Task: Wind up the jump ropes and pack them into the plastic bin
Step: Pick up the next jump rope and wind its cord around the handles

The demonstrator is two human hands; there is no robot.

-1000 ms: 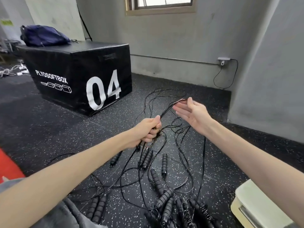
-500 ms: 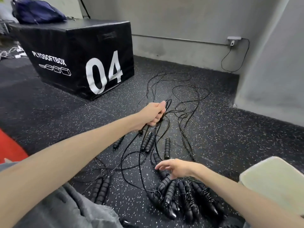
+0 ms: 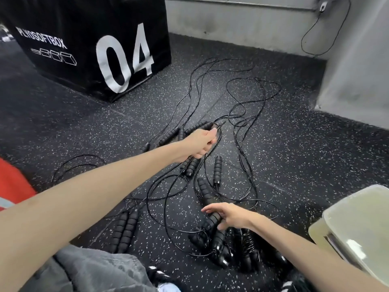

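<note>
Floor: black speckled rubber matting (image 3: 284,157), grey wall behind, black plyo box (image 3: 90,41) marked 04 at upper left.
Ropes: loose jump ropes (image 3: 237,127) sprawl across the floor in tangled loops; several foam handles lie scattered.
Left hand: left hand (image 3: 201,144) fisted round a gathered rope bundle, held out over the floor.
Right hand: right hand (image 3: 228,216) reaching low, fingers spread over a foam handle (image 3: 212,221); not yet closed on it.
Wound pile: a cluster of wound ropes (image 3: 227,245) sits by the right wrist.
Bin: pale plastic bin (image 3: 357,220) at right edge; contents not visible.
Progress: judged partway; many ropes unwound, none seen packed.
</note>
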